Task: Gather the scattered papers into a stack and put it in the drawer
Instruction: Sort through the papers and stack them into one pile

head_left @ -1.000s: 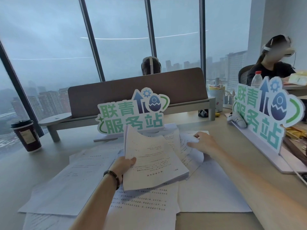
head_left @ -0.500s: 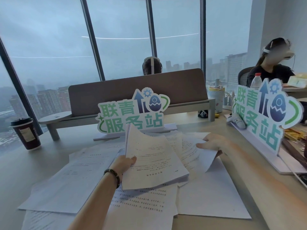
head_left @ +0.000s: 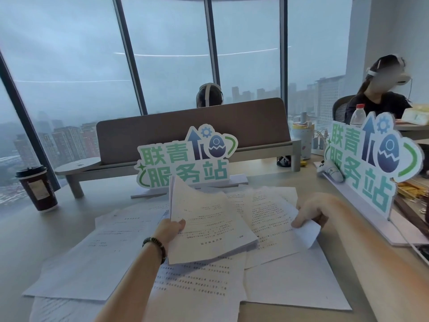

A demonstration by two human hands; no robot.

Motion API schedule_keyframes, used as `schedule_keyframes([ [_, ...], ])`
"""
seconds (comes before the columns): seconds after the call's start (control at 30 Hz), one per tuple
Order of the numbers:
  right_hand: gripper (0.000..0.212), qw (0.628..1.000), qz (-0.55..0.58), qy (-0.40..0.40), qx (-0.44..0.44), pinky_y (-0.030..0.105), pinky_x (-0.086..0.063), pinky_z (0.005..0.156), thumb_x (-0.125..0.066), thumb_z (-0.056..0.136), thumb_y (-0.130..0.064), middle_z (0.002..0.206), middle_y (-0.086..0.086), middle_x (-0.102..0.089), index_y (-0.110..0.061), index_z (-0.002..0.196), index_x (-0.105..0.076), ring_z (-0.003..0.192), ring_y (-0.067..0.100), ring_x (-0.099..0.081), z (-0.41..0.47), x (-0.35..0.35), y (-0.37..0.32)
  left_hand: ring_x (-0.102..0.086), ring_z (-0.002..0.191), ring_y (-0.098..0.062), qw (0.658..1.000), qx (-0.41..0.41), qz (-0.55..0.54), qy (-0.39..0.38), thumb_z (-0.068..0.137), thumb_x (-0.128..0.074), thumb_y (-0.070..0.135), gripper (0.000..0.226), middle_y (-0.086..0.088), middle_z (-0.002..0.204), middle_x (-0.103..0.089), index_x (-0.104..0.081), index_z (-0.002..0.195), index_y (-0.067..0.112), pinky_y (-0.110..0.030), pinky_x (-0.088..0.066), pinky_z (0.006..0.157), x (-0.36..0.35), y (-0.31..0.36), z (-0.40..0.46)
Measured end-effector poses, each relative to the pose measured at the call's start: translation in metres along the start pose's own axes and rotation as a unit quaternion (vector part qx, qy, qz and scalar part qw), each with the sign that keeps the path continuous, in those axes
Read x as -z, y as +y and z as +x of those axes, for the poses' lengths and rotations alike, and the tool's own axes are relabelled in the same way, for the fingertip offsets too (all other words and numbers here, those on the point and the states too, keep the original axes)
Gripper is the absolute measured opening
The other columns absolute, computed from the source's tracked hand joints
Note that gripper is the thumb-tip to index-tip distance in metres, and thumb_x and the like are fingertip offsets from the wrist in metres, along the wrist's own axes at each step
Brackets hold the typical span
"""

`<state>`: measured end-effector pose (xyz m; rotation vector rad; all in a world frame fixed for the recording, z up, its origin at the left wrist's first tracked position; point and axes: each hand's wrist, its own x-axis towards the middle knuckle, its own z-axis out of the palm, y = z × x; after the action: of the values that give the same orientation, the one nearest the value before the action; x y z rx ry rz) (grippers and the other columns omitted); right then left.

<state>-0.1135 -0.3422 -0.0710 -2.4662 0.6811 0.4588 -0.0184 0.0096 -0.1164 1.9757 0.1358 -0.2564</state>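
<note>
Loose sheets [head_left: 97, 259] lie flat on the worktop [head_left: 30, 231], lower left, not yet collected. Centre: left hand [head_left: 170, 230] keeps the gathered stack [head_left: 209, 219] tilted up so more can slot in, grip closed on its left edge. Right of centre: right hand [head_left: 311, 211] pinches another sheet [head_left: 274, 219], lifted near the stack. No drawer in frame.

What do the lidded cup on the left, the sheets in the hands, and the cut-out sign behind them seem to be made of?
Cup: probably paper, matt brown, with a dark lid that looks plastic.
Sheets: thin white printed paper; they bend where the left hand lifts them.
Sign: stiff printed board, perhaps foam; it stands upright with a cut white edge.
</note>
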Motion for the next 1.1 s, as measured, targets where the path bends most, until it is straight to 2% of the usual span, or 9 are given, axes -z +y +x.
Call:
schedule_keyframes([
  [0.1, 0.061, 0.996, -0.083, 0.025, -0.008, 0.035, -0.055, 0.094, -0.078, 0.080, -0.045, 0.112, 0.006, -0.066, -0.005, 0.122, -0.059, 0.101, 0.022, -0.066, -0.006, -0.002, -0.001, -0.063, 0.082, -0.033, 1.000, -0.003, -0.001, 0.001, 0.097, -0.055, 0.016, 0.028, -0.022, 0.102, -0.065, -0.055, 0.116, -0.004, -0.046, -0.054, 0.084, 0.001, -0.001, 0.001],
  [0.23, 0.041, 0.983, -0.056, 0.175, -0.012, 0.031, -0.050, 0.084, -0.068, 0.088, -0.048, 0.089, 0.005, -0.057, -0.009, 0.092, -0.056, 0.098, 0.023, -0.061, 0.006, -0.009, -0.006, -0.067, 0.098, -0.040, 1.000, -0.001, -0.005, 0.000, 0.096, -0.056, 0.016, 0.030, -0.025, 0.111, -0.067, -0.057, 0.118, -0.005, -0.052, -0.055, 0.089, 0.000, -0.003, 0.004],
  [0.3, 0.038, 0.985, 0.007, 0.171, -0.009, 0.030, -0.051, 0.075, -0.069, 0.089, -0.043, 0.089, 0.006, -0.058, -0.008, 0.093, -0.054, 0.092, 0.024, -0.061, 0.016, -0.010, -0.007, -0.067, 0.095, -0.040, 1.000, -0.002, -0.010, 0.000, 0.096, -0.056, 0.015, 0.031, -0.026, 0.112, -0.067, -0.057, 0.119, -0.006, -0.052, -0.055, 0.088, 0.000, -0.002, 0.004],
  [0.4, 0.045, 0.984, 0.087, 0.154, -0.003, 0.034, -0.055, 0.075, -0.074, 0.086, -0.035, 0.106, 0.011, -0.065, -0.004, 0.113, -0.056, 0.097, 0.026, -0.066, 0.027, -0.010, -0.003, -0.065, 0.084, -0.035, 1.000, -0.005, -0.021, -0.001, 0.096, -0.056, 0.013, 0.029, -0.024, 0.105, -0.067, -0.057, 0.117, -0.007, -0.047, -0.055, 0.082, -0.001, -0.003, 0.003],
  [0.57, 0.059, 0.984, 0.120, 0.134, -0.001, 0.040, -0.049, 0.094, -0.079, 0.081, -0.032, 0.121, 0.012, -0.061, -0.006, 0.128, -0.054, 0.108, 0.029, -0.058, 0.029, -0.007, -0.001, -0.065, 0.082, -0.034, 1.000, -0.006, -0.025, -0.004, 0.097, -0.055, 0.014, 0.027, -0.022, 0.105, -0.067, -0.058, 0.119, -0.003, -0.036, -0.056, 0.066, -0.001, -0.003, 0.000],
  [0.8, 0.062, 0.983, 0.009, 0.186, -0.004, 0.036, -0.052, 0.089, -0.077, 0.080, -0.043, 0.122, 0.008, -0.064, -0.011, 0.128, -0.057, 0.111, 0.027, -0.060, 0.032, -0.015, -0.006, -0.065, 0.077, -0.031, 1.000, -0.011, -0.022, 0.001, 0.097, -0.055, 0.015, 0.022, -0.017, 0.094, -0.067, -0.058, 0.113, -0.001, -0.035, -0.056, 0.065, -0.002, -0.002, -0.002],
  [0.93, 0.058, 0.980, 0.112, 0.164, 0.002, 0.038, -0.058, 0.086, -0.076, 0.085, -0.032, 0.117, 0.013, -0.060, -0.003, 0.129, -0.051, 0.095, 0.027, -0.065, 0.029, -0.014, -0.010, -0.065, 0.077, -0.032, 0.999, -0.014, -0.030, 0.001, 0.098, -0.055, 0.015, 0.017, -0.014, 0.088, -0.068, -0.059, 0.108, 0.002, -0.039, -0.057, 0.068, -0.002, -0.002, -0.003],
  [1.03, 0.058, 0.970, 0.180, 0.159, 0.032, 0.043, -0.059, 0.085, -0.081, 0.080, -0.023, 0.119, 0.015, -0.057, 0.001, 0.124, -0.053, 0.100, 0.029, -0.062, 0.033, -0.015, -0.008, -0.066, 0.083, -0.034, 0.999, -0.020, -0.040, 0.004, 0.097, -0.055, 0.013, 0.011, -0.015, 0.090, -0.068, -0.060, 0.102, 0.004, -0.047, -0.056, 0.082, -0.003, -0.003, -0.002],
  [1.1, 0.054, 0.961, 0.226, 0.152, 0.037, 0.043, -0.061, 0.077, -0.085, 0.075, -0.021, 0.117, 0.014, -0.060, 0.002, 0.115, -0.056, 0.101, 0.031, -0.064, 0.038, -0.014, -0.006, -0.065, 0.081, -0.033, 0.999, -0.022, -0.043, 0.004, 0.097, -0.055, 0.013, 0.009, -0.014, 0.087, -0.068, -0.060, 0.099, 0.006, -0.045, -0.056, 0.080, -0.003, -0.003, -0.002],
])
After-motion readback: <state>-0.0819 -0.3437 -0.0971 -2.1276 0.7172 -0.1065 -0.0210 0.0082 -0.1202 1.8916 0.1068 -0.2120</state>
